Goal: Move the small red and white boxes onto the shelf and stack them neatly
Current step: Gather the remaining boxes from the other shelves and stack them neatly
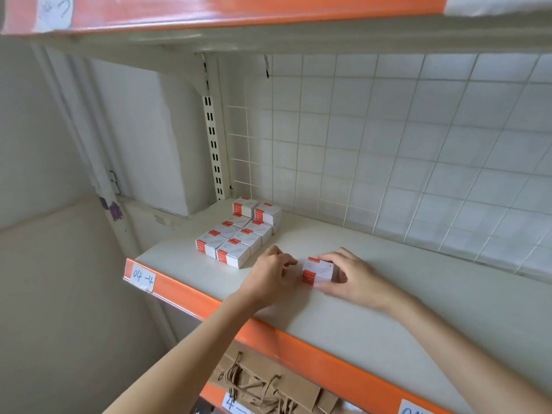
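Note:
Several small red and white boxes (pixel 236 236) stand in two neat rows at the left end of the white shelf (pixel 388 309), the rearmost ones stacked higher. To their right, a separate small stack of the same boxes (pixel 317 271) rests on the shelf. My right hand (pixel 352 277) grips that stack from its right side, thumb and fingers curled round it. My left hand (pixel 270 271) lies just left of the stack with its fingers curled; I cannot tell whether it touches the stack, and it holds nothing I can see.
The shelf has an orange front edge (pixel 268 327) with a handwritten label (pixel 142 277). A wire grid back panel (pixel 388 162) stands behind. Another orange-edged shelf (pixel 239 13) hangs overhead. Brown paper bags (pixel 263 383) lie on the shelf below.

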`<state>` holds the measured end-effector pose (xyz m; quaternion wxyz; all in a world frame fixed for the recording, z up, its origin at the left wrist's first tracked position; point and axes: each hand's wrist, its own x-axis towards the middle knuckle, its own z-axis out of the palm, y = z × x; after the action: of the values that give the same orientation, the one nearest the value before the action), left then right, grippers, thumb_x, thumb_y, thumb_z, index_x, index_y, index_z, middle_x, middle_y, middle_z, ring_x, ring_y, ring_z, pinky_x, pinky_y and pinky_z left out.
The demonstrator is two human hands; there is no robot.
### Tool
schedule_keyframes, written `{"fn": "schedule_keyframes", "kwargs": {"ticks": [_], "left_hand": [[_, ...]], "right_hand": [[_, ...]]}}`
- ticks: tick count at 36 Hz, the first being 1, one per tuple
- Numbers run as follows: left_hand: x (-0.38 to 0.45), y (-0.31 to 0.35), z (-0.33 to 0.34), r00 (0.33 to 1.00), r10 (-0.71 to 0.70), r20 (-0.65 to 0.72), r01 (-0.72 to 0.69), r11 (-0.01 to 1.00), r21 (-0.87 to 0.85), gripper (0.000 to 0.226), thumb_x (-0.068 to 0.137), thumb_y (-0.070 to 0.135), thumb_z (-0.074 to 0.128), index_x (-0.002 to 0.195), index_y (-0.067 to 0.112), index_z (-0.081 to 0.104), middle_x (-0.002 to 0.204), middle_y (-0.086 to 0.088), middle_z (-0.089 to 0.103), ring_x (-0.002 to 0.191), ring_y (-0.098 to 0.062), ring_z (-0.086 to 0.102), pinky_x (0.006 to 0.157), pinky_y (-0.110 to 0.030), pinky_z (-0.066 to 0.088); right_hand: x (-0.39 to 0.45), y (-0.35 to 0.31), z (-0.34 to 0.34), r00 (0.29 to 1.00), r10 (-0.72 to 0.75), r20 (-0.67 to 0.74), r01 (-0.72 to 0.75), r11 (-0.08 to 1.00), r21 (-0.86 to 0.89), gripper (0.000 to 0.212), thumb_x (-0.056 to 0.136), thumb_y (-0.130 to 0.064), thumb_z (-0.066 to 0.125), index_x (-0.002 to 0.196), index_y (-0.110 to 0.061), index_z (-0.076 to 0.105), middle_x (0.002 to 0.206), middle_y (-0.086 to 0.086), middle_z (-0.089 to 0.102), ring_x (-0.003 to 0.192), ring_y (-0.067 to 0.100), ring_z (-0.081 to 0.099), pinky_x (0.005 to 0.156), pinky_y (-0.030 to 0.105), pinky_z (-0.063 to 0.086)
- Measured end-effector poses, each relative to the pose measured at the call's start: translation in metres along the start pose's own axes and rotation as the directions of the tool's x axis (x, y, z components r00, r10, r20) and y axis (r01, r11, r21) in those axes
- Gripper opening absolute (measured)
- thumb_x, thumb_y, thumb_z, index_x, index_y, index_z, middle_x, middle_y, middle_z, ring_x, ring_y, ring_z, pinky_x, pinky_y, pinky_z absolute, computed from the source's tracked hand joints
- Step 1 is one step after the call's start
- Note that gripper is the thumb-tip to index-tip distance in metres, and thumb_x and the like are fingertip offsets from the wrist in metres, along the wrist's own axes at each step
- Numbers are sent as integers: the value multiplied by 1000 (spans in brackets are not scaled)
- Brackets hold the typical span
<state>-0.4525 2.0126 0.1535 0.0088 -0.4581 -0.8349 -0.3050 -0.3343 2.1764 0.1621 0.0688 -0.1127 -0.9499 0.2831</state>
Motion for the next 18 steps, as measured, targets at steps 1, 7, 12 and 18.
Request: {"fn": "schedule_keyframes", "kwargs": {"ticks": [1,7,12,18], "left_hand": [[-1,-2,-5,1000,16,10,-16,999,31,27,87,20,62,112,12,67,104,-6,57,80,-17,58,71,-12,39],[-9,-23,-55,998,55,-22,-51,985,164,19,89,19,57,104,17,68,99,0,60,81,-19,60,72,-34,51],[-16,-51,-88,996,41,-74,-27,985,171,17,87,15,56,93,16,71,90,-1,64,74,-18,59,70,-32,50],[-29,-79,-108,999,31,-38,-25,986,162,16,88,19,55,93,19,71,93,4,63,70,-9,52,70,-26,47]], "right_hand": [[5,-5,1,1000,-14,0,14,999,-44,48,79,-46,68,121,-26,54,111,-9,51,101,7,52,88,20,39],[45,-47,3,983,-102,-149,100,995,-25,34,76,-36,74,104,-19,63,95,-6,59,87,11,55,72,19,39],[91,-89,12,971,-117,-209,114,993,-24,44,78,-35,73,116,-16,60,107,-4,51,98,16,55,78,21,38],[137,-119,36,985,-45,-167,29,995,-93,55,81,-36,68,130,-17,52,118,1,46,110,20,53,90,29,42]]}}
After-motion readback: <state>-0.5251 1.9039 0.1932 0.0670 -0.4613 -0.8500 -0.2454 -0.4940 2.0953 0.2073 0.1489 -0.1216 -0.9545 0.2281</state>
